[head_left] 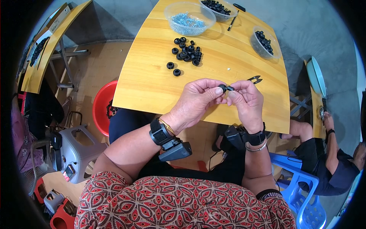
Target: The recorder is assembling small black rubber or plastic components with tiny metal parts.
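Over the front part of the table, both of my hands meet with their fingertips pinched. My left hand (192, 100) holds a round black knob-like part (222, 87) between thumb and index finger. In the fingers of my right hand (248, 104) is a small black cylindrical piece (230, 88), which meets the round part; whether it is inserted cannot be made out. Beyond my left hand lies a loose pile of black round parts (185, 54) with holes, among smaller cylindrical pieces. Black thread snips (255, 79) rest just past my right hand.
On the wooden table (148, 76) stand a clear bowl (176, 29) of blue beads and two bowls of black parts, one at the back (228, 16), one at right (263, 52). A black pen-like tool (232, 22) lies there. Red basin (100, 114) at left; another person (331, 164) at right.
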The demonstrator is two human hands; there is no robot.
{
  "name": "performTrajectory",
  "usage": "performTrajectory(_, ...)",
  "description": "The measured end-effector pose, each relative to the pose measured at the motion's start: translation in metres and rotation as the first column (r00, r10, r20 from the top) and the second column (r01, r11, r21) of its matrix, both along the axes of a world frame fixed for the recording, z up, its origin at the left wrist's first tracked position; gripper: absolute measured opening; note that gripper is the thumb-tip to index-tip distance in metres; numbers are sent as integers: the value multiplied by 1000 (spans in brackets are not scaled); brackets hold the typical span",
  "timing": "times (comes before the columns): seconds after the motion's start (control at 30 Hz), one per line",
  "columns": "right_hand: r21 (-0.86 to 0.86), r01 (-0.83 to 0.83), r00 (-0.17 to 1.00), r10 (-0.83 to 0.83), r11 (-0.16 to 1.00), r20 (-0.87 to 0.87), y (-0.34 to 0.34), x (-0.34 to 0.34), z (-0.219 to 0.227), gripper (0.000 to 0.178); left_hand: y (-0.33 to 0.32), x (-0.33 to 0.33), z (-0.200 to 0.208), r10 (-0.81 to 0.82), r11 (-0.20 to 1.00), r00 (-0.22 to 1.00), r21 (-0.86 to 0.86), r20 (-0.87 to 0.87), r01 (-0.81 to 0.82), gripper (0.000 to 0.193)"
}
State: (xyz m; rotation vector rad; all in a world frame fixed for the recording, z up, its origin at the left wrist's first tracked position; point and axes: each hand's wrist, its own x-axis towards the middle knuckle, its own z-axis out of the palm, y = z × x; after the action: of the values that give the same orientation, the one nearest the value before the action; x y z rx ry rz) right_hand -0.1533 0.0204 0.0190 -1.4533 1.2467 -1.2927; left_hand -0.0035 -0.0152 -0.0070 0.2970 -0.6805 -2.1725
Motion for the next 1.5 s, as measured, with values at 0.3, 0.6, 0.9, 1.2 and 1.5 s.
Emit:
performTrajectory(0.3, 14, -8, 993, 6, 1000, 120, 1, 0, -2, 8, 0, 0, -3, 14, 1000, 1000, 12, -5, -14, 16)
performTrajectory(0.6, 8, -15, 992, 14, 1000, 125, 1, 1, -4, 9, 0, -1, -6, 30, 1000, 999, -9, 16, -29, 16)
performTrajectory(0.9, -37, -17, 996, 20, 999, 91, 0, 1, -6, 9, 0, -1, -4, 34, 997, 997, -65, 66, -29, 17)
performTrajectory(1.2, -24, -69, 993, 71, 997, 96, 1, 0, -3, 10, 1, -2, -7, 60, 994, 991, -99, 122, -48, 18)
performTrajectory(1.5, 23, -202, 931, 184, 979, 316, 2, -2, 4, 8, 2, -1, -5, 74, 989, 985, -140, 155, -52, 18)
